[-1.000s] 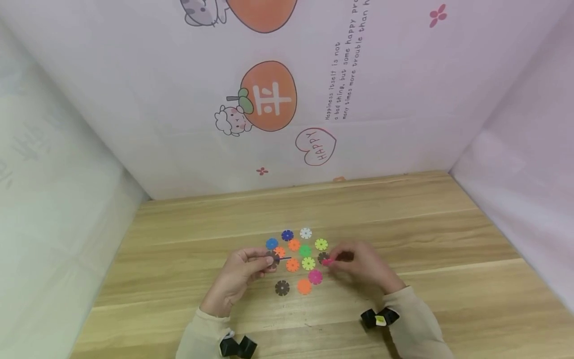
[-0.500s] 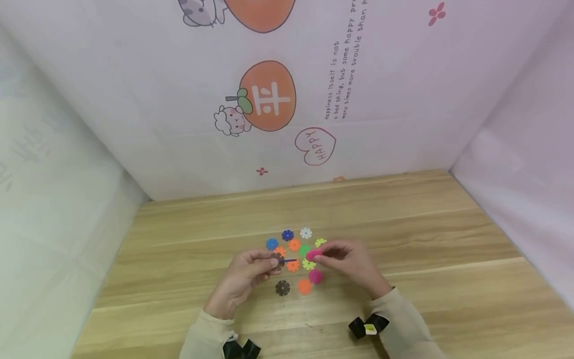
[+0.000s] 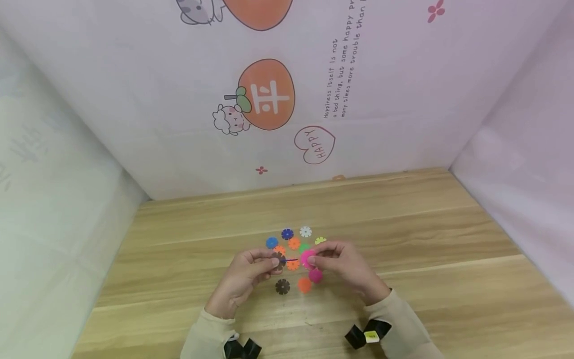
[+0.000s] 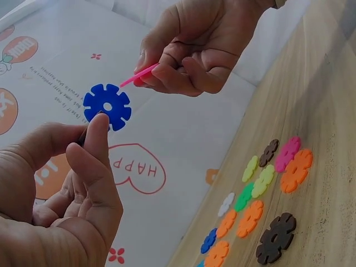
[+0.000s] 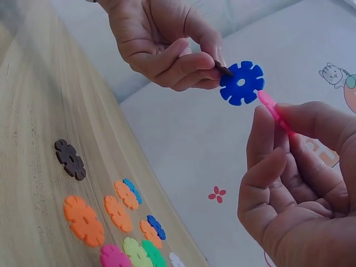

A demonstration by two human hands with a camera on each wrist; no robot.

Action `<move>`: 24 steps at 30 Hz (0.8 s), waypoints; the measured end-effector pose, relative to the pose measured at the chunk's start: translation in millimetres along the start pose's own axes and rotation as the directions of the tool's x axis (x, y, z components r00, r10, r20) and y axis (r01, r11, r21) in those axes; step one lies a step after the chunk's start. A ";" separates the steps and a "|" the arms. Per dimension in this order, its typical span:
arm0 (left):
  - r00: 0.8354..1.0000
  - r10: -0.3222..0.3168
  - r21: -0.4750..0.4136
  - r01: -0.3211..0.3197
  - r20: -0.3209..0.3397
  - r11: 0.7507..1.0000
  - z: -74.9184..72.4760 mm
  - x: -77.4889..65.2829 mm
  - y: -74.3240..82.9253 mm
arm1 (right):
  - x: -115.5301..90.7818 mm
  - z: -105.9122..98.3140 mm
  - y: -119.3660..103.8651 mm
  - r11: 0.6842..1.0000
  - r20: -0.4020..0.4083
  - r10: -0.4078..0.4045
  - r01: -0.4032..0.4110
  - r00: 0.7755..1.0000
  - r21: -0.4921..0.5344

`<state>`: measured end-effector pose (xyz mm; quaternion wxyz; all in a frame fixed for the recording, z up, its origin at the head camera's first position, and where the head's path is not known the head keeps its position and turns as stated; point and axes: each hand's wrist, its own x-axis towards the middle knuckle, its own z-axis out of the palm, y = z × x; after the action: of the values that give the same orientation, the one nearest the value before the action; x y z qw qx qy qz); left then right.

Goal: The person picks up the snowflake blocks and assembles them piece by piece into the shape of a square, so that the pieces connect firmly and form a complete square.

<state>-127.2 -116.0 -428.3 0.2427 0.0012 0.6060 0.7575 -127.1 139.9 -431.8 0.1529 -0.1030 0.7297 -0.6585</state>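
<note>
My left hand (image 3: pixel 244 279) pinches a brown snowflake disc (image 3: pixel 281 256) between thumb and fingers. Joined to its edge is a blue snowflake disc (image 4: pixel 120 109), which the head view shows edge-on and the left wrist view face-on. Opposite it, my right hand (image 3: pixel 352 271) pinches a pink snowflake disc (image 3: pixel 306 259). In the right wrist view the pink disc's tip comes right up to the notched rim of the blue disc. Both hands are raised over the table, and the fingertips hide part of the brown and pink discs.
On the wooden table (image 3: pixel 202 219) lie several loose notched discs, among them a white disc (image 3: pixel 305 232), a brown disc (image 3: pixel 282 286), an orange disc (image 3: pixel 304 285) and a magenta disc (image 3: pixel 315 275). A printed cloth wall (image 3: pixel 179 124) stands behind the table.
My right hand has lifted the pink disc and carried it left toward the blue one, turning its face to the head camera. My left hand has shifted slightly right.
</note>
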 end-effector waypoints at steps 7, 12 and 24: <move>1.000 0.005 0.024 -0.005 0.002 1.000 0.7 -0.2 0.4 | 1.0 2.4 0.0 0.999 0.028 -0.015 0.014 0.999 0.032; 1.000 0.003 0.043 -0.003 0.003 0.999 1.1 1.0 -1.4 | 1.7 4.7 -0.2 0.999 0.028 0.014 -0.015 1.000 0.037; 1.000 0.001 0.055 0.001 -0.023 0.998 3.3 3.8 -4.0 | 4.3 7.9 1.0 0.996 0.013 0.067 -0.068 0.998 0.054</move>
<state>-128.1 -111.0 -432.2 0.2356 -0.0007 0.6295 0.7404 -128.2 131.1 -433.9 0.1818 -0.0778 0.7135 -0.6721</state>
